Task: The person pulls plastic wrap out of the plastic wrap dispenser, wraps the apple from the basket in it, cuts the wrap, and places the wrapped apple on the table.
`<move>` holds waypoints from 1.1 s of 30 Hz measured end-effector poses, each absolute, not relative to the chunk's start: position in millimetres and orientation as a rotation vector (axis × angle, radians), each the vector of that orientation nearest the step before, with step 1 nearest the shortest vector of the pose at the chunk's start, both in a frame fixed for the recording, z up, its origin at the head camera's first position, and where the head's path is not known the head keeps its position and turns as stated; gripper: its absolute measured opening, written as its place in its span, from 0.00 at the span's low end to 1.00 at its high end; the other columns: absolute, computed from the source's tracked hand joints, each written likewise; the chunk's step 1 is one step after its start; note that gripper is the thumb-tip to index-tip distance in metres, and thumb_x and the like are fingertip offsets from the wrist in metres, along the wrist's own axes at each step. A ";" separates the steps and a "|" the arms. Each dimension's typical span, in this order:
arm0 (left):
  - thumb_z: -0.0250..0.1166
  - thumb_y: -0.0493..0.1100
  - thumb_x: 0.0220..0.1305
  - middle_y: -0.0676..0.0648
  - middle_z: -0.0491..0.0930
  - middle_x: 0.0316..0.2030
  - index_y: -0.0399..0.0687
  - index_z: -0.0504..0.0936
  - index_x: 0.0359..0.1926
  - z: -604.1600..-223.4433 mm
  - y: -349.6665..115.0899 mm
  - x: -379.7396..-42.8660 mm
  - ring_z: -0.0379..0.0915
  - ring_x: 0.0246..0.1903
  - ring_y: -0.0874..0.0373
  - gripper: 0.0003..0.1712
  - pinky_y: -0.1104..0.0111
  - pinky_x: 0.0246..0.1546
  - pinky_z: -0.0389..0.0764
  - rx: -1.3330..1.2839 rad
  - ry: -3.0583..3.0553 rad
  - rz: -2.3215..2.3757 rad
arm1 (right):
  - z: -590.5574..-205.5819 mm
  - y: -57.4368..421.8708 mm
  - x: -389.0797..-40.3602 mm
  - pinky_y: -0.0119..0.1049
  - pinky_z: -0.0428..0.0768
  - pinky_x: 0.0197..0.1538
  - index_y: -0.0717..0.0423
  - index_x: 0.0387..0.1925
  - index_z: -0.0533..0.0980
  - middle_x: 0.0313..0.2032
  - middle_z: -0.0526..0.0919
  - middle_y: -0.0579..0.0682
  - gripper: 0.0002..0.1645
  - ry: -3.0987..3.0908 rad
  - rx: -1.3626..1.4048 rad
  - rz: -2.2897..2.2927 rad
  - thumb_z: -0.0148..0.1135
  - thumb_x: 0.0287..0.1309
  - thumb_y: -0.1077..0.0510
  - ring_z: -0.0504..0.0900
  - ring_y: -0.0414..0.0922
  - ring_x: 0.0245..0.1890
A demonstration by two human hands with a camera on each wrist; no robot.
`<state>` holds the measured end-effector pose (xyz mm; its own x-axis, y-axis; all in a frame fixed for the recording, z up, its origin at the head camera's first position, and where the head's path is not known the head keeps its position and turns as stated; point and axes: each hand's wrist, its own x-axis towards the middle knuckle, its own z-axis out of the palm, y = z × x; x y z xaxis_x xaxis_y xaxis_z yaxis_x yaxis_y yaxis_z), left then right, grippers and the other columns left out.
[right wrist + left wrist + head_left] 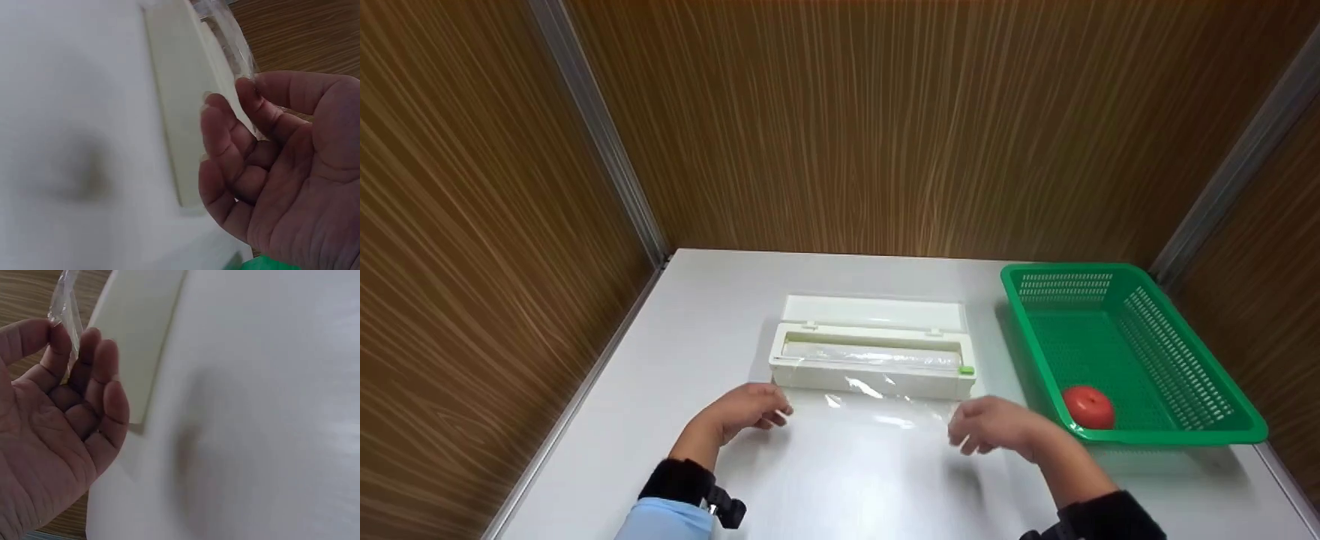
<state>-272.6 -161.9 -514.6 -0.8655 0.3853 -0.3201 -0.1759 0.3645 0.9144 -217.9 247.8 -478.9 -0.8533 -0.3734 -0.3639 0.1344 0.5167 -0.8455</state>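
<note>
A white cling film dispenser (877, 384) stands on the table with its lid (877, 311) folded back, and a roll of film (870, 354) lies inside. Clear cling film (877, 405) stretches from its front edge toward me, between both hands. My left hand (746, 411) pinches one corner of the film between thumb and index finger; the other fingers curl loosely. My right hand (994, 426) pinches the opposite corner in the same way. In the left wrist view the gathered film (64, 304) rises from the fingertips. A green slider (967, 370) sits at the dispenser's right end.
To the right stands a green plastic basket (1035, 360) with a red tomato (1087, 407) in its near left corner. Wood-patterned panels (840, 127) enclose the white table (712, 315) at the back and sides.
</note>
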 end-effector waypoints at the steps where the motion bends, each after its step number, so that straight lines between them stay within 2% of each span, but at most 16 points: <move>1: 0.58 0.41 0.62 0.42 0.82 0.36 0.40 0.80 0.34 -519.3 -162.2 -272.1 0.80 0.35 0.54 0.08 0.62 0.40 0.78 0.189 2.189 1.443 | -485.1 247.0 -216.3 0.43 0.79 0.38 0.61 0.33 0.78 0.33 0.83 0.53 0.10 2.264 -0.197 -1.259 0.61 0.58 0.56 0.83 0.48 0.34; 4: 0.61 0.41 0.58 0.45 0.82 0.29 0.41 0.80 0.33 -528.0 -160.1 -270.5 0.76 0.28 0.58 0.08 0.67 0.29 0.75 0.212 2.313 1.204 | -499.1 247.2 -214.2 0.39 0.77 0.33 0.59 0.33 0.79 0.31 0.83 0.53 0.10 2.299 -0.210 -1.112 0.62 0.57 0.55 0.82 0.48 0.32; 6: 0.62 0.43 0.58 0.45 0.81 0.31 0.41 0.81 0.39 -530.1 -157.4 -270.7 0.74 0.28 0.57 0.11 0.68 0.28 0.74 0.199 2.335 1.110 | -503.4 249.6 -215.1 0.39 0.76 0.33 0.59 0.38 0.79 0.31 0.83 0.52 0.14 2.322 -0.232 -1.019 0.63 0.57 0.52 0.82 0.47 0.32; 7: 0.63 0.45 0.59 0.44 0.81 0.35 0.41 0.81 0.45 -530.2 -156.3 -271.4 0.75 0.30 0.57 0.16 0.67 0.30 0.75 0.186 2.333 1.093 | -504.8 251.3 -216.5 0.40 0.76 0.34 0.59 0.43 0.79 0.32 0.83 0.52 0.18 2.331 -0.239 -0.987 0.64 0.57 0.50 0.81 0.47 0.33; 9: 0.63 0.51 0.62 0.41 0.79 0.48 0.41 0.76 0.58 -529.5 -153.8 -275.3 0.78 0.39 0.53 0.26 0.60 0.41 0.78 0.139 2.305 1.135 | -506.6 254.6 -221.5 0.42 0.77 0.37 0.59 0.53 0.76 0.34 0.82 0.52 0.28 2.337 -0.209 -0.995 0.64 0.57 0.45 0.80 0.47 0.36; 11: 0.61 0.58 0.63 0.39 0.74 0.55 0.41 0.71 0.63 -528.9 -150.4 -281.8 0.76 0.48 0.49 0.35 0.54 0.52 0.73 0.090 2.307 1.207 | -508.5 255.8 -228.5 0.46 0.77 0.44 0.61 0.58 0.72 0.38 0.80 0.52 0.35 2.329 -0.131 -1.108 0.61 0.59 0.40 0.78 0.48 0.40; 13: 0.57 0.64 0.63 0.38 0.75 0.54 0.39 0.74 0.60 -528.8 -145.6 -289.0 0.74 0.50 0.48 0.37 0.53 0.57 0.69 0.056 2.330 1.275 | -512.0 254.2 -236.1 0.49 0.76 0.49 0.62 0.58 0.71 0.41 0.78 0.55 0.38 2.284 -0.019 -1.300 0.57 0.61 0.36 0.77 0.50 0.43; 16: 0.54 0.70 0.62 0.42 0.80 0.44 0.40 0.80 0.48 -532.1 -134.6 -298.7 0.76 0.46 0.50 0.37 0.56 0.51 0.71 -0.030 2.319 1.399 | -518.7 246.4 -246.5 0.49 0.74 0.52 0.66 0.53 0.72 0.44 0.77 0.59 0.39 2.195 0.138 -1.565 0.54 0.62 0.34 0.77 0.52 0.47; 18: 0.54 0.69 0.63 0.44 0.81 0.38 0.38 0.81 0.43 -535.6 -126.3 -304.1 0.76 0.40 0.53 0.36 0.61 0.44 0.72 -0.111 2.263 1.518 | -523.0 239.8 -252.4 0.48 0.75 0.53 0.67 0.54 0.72 0.50 0.76 0.61 0.40 2.162 0.223 -1.665 0.54 0.62 0.34 0.76 0.54 0.51; 23: 0.58 0.61 0.66 0.48 0.79 0.30 0.40 0.83 0.41 -544.4 -105.7 -315.6 0.73 0.32 0.57 0.27 0.67 0.35 0.70 -0.349 2.127 1.838 | -528.1 227.1 -266.6 0.48 0.74 0.53 0.65 0.61 0.69 0.60 0.70 0.65 0.41 2.173 0.400 -1.768 0.53 0.63 0.35 0.71 0.58 0.58; 26: 0.59 0.55 0.67 0.48 0.80 0.31 0.40 0.83 0.39 -546.3 -97.7 -320.3 0.75 0.33 0.56 0.22 0.68 0.35 0.71 -0.393 2.103 1.942 | -529.6 222.9 -274.1 0.47 0.74 0.53 0.65 0.56 0.73 0.56 0.74 0.63 0.35 2.188 0.469 -1.802 0.53 0.65 0.38 0.73 0.57 0.55; 30: 0.56 0.51 0.70 0.48 0.82 0.34 0.41 0.82 0.38 -544.4 -95.7 -322.7 0.78 0.37 0.57 0.18 0.68 0.38 0.71 -0.367 2.076 1.990 | -530.5 220.0 -280.6 0.42 0.76 0.48 0.65 0.42 0.78 0.40 0.80 0.56 0.24 2.221 0.477 -1.824 0.52 0.67 0.46 0.78 0.50 0.40; 33: 0.52 0.50 0.73 0.48 0.82 0.35 0.42 0.80 0.39 -541.3 -98.6 -324.7 0.79 0.37 0.58 0.17 0.67 0.40 0.73 -0.339 2.040 2.017 | -529.3 221.0 -283.1 0.41 0.77 0.45 0.65 0.39 0.77 0.34 0.81 0.53 0.20 2.213 0.444 -1.863 0.50 0.69 0.51 0.78 0.45 0.34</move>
<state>-324.7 -98.6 -541.3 -0.9410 0.0115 -0.3382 -0.3381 0.0133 0.9410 -283.1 221.0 -529.3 -0.9314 0.0912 -0.3524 0.3628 0.1534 -0.9192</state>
